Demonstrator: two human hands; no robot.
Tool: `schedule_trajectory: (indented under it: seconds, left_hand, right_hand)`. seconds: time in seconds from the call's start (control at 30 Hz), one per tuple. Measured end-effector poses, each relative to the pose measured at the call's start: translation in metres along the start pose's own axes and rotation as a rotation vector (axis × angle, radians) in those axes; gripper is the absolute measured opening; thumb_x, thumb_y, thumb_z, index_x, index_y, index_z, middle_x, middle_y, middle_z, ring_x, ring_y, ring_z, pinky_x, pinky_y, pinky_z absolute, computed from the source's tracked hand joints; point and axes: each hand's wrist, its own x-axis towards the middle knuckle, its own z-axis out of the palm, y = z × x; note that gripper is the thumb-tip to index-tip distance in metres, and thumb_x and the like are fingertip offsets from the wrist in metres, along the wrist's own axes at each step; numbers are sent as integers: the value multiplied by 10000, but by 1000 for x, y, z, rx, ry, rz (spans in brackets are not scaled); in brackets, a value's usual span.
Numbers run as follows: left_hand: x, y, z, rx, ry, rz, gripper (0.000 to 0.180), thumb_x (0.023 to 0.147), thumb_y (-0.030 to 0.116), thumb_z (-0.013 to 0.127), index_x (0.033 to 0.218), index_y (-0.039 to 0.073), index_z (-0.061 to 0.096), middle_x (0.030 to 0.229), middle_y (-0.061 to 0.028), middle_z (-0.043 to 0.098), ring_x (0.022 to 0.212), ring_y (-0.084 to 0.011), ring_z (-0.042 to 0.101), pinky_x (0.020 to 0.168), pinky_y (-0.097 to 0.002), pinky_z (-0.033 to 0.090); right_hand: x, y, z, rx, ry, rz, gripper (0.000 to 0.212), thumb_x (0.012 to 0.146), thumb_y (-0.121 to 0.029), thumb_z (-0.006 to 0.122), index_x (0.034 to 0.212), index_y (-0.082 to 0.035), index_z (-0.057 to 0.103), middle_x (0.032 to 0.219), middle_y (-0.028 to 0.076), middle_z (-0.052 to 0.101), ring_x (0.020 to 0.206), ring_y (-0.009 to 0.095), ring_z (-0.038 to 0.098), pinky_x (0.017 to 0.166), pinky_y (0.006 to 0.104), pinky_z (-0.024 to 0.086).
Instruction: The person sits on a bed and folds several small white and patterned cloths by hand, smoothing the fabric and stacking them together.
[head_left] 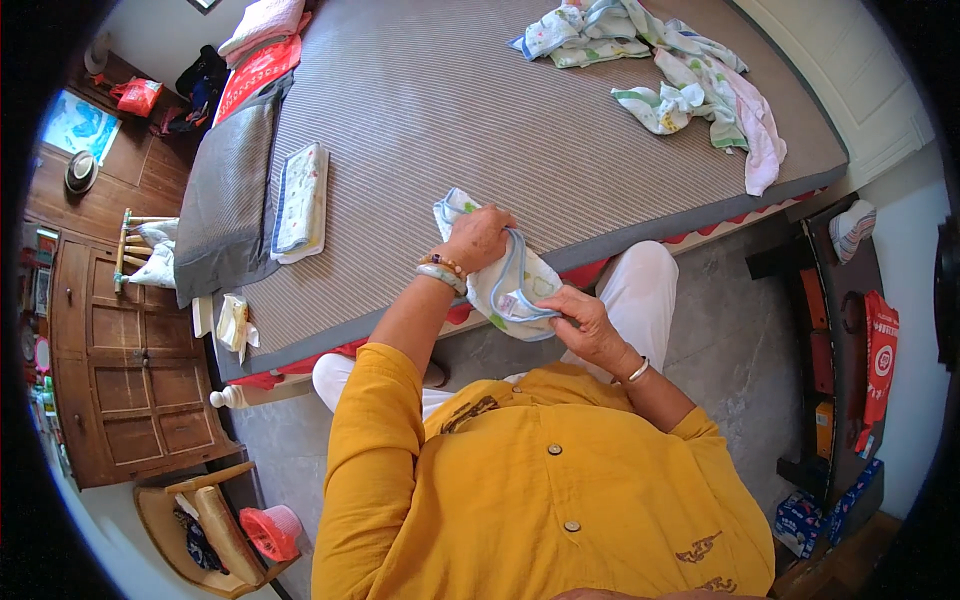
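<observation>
A small white cloth (515, 290) with blue edging and a green print hangs between my two hands at the bed's near edge. My left hand (478, 238) is closed on its upper part, and one corner sticks out past the fingers onto the mattress. Near a pale tag, my right hand (590, 328) pinches the lower blue edge. A neat stack of folded cloths (297, 200) lies to the left on the bed. Farther off at the right, several similar cloths (690, 95) in white, green and pink lie in a loose heap.
The bed's striped brown mat (400, 120) stretches ahead of me. Grey folded bedding (225, 200) lies along its left side, and a tissue pack (236, 325) sits at the near left corner. A wooden cabinet (140, 360) stands left; a dark shelf unit (845, 330) stands right.
</observation>
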Motion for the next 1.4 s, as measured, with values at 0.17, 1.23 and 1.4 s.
schedule_trajectory:
  seconds: [0.17,1.23,1.4]
  left_hand:
    - [-19,-18,-23,-107,143,-41,233,855,80,547,1031,51,698,1021,-167,657,976,-352,624,875,-424,496]
    - [-144,-36,-156,-754,496,-361,133,914,95,560,910,-4,649,687,19,572,621,-60,539,571,-199,426]
    - [-124,-23,-185,-484,988,39,123,937,-4,541,1036,-33,606,880,-64,651,777,-107,631,715,-230,513]
  right_hand:
    - [10,-2,-20,-40,40,-40,267,797,73,552,1036,18,658,822,82,570,687,168,546,612,261,440]
    - [202,-79,-69,-156,-22,63,219,861,-29,563,1026,57,678,828,-4,646,737,60,551,693,205,444]
    - [228,-109,-64,-287,311,-377,200,851,29,570,1003,-19,692,895,57,686,779,128,607,720,263,483]
